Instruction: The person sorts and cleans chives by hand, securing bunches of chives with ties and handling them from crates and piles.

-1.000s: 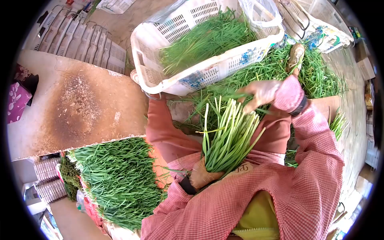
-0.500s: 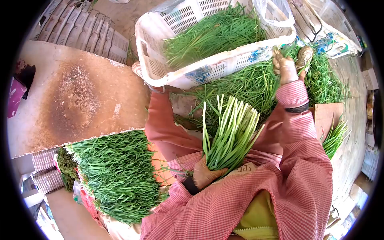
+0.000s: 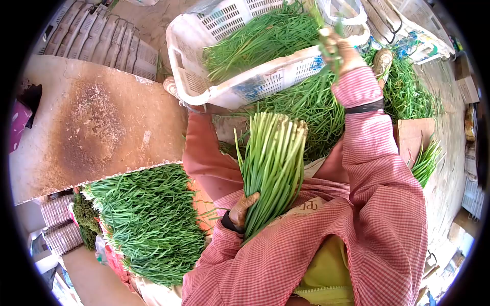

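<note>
One bunch of long, pale-ended green stalks (image 3: 275, 153) stands over the lap, clamped in the left hand's grip (image 3: 242, 210), while the right hand (image 3: 344, 53), closed on loose green blades (image 3: 324, 51) near the white plastic crate's near-right corner (image 3: 360, 38), is seemingly discarding strays, which next calls for release.

The left hand (image 3: 242, 210) curls in a grip, its wrist (image 3: 232, 221) held low and close, while the right arm (image 3: 368, 137) stretches far forward to the right hand (image 3: 345, 51) with blurred, bent fingers (image 3: 332, 42).
</note>
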Demonstrator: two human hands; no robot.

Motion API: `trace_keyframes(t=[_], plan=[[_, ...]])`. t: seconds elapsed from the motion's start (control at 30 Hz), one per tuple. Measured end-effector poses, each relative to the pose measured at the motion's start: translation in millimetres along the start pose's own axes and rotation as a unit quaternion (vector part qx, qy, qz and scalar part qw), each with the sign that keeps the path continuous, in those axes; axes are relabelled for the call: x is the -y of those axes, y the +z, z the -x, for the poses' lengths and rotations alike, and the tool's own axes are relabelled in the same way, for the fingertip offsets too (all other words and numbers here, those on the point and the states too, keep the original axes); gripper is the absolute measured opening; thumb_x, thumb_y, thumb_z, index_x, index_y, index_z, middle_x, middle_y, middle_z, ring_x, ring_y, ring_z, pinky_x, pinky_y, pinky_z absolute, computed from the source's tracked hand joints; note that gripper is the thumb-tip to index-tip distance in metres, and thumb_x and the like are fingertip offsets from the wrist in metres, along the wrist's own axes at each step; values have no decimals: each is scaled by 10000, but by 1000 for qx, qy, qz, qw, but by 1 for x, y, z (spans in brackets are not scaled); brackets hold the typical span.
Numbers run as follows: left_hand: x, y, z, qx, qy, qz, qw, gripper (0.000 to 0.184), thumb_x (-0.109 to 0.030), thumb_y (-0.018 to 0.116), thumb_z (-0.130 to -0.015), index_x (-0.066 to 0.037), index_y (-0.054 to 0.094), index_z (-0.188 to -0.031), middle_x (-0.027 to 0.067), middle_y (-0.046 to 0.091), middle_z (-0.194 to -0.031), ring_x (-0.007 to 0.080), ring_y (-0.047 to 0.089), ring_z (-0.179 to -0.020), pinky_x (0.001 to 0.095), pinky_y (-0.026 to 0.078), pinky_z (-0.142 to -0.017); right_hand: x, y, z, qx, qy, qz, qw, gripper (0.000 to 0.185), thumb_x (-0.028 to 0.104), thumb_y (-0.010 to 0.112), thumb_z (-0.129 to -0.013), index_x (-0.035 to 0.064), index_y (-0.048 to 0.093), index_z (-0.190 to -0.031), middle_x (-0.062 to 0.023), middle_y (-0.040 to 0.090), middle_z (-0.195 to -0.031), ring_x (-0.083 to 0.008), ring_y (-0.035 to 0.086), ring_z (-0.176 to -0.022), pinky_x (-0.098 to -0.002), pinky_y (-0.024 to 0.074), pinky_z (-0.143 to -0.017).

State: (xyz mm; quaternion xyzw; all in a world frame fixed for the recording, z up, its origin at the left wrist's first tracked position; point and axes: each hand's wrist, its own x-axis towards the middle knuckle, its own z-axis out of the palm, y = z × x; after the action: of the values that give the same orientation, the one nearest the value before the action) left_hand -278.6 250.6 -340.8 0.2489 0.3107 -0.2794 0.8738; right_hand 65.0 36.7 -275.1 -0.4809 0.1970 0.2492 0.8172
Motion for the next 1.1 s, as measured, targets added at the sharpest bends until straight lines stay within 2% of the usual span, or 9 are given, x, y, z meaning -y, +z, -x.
trace_keyframes(t=[0.1, 0.23, 0.3, 0.5, 0.57, 0.7, 0.77, 0.87, 1.1], plan=[[2, -18, 6, -6, -33, 87, 996, 466, -276, 591, -811, -47, 465, -1196, 102, 557, -1121, 234, 565, -966, 367, 449, -874, 6, -64, -6, 139, -5, 243, 960, 441, 159, 602, -783, 17, 426, -1162, -129, 568, -905, -190, 552, -732, -293, 495, -628], [-3, -33, 0, 68, -49, 146, 986, 428, -291, 598, -803, -38, 515, -1138, 109, 581, -1077, 233, 576, -945, 369, 475, -837, -43, -70, 38, -176, -47, 840, 511, 918, 421, 672, -685, 46, 167, -1354, -223, 254, -1357, -309, 268, -1261, -413, 289, -1024], [1, -30, -2, 116, -24, 124, 985, 419, -289, 598, -803, -32, 522, -1124, 110, 581, -1076, 236, 578, -940, 374, 483, -828, -68, -61, 85, -33, -102, 543, 833, 927, 476, 657, -674, 42, 189, -1347, -215, 279, -1348, -353, 265, -1253, -411, 281, -1025], [5, -14, 8, 68, 30, 103, 992, 438, -295, 599, -801, -33, 508, -1140, 111, 573, -1088, 238, 572, -954, 382, 473, -843, -141, -55, 121, 319, 34, 348, 881, 267, 230, 558, -827, -31, 594, -874, -143, 601, -793, -153, 605, -705, -256, 521, -542], [8, -17, 12, 55, 41, 106, 992, 444, -296, 599, -801, -33, 503, -1146, 111, 571, -1092, 239, 570, -959, 385, 470, -848, -128, -84, 68, 99, -51, 318, 942, 223, 197, 536, -834, -18, 582, -870, -136, 596, -772, -163, 592, -678, -277, 511, -550], [9, -17, 11, 52, 60, 99, 992, 457, -300, 599, -800, -34, 494, -1156, 111, 566, -1101, 240, 565, -968, 391, 463, -858, -72, -105, 43, -326, -475, 665, 476, 287, 61, 601, -759, 23, 524, -1033, -161, 581, -974, -241, 580, -827, -312, 478, -746], [10, -11, 13, 42, 68, 91, 993, 464, -302, 600, -800, -34, 489, -1162, 112, 563, -1105, 240, 563, -973, 394, 460, -863, -81, -28, 128, -23, -308, 429, 849, 386, 186, 666, -735, 39, 519, -1060, -127, 583, -879, -223, 569, -780, -320, 474, -765], [10, -16, 7, 73, 50, 106, 990, 514, -327, 607, -790, -35, 464, -1188, 116, 554, -1119, 253, 552, -992, 407, 443, -884, -120, 10, 140, 239, 25, 553, 798, 316, 335, 626, -774, 21, 597, -799, -49, 564, -582, -138, 540, -506, -307, 488, -530], [9, -19, 17, 60, 93, 125, 986, 554, -340, 629, -766, -32, 456, -1193, 129, 548, -1122, 272, 555, -980, 412, 446, -878, -96, -45, 109, 289, 95, -65, 950, 173, 180, 515, -846, 50, 558, -739, 53, 419, -515, -46, 367, -375, -162, 330, -323]])
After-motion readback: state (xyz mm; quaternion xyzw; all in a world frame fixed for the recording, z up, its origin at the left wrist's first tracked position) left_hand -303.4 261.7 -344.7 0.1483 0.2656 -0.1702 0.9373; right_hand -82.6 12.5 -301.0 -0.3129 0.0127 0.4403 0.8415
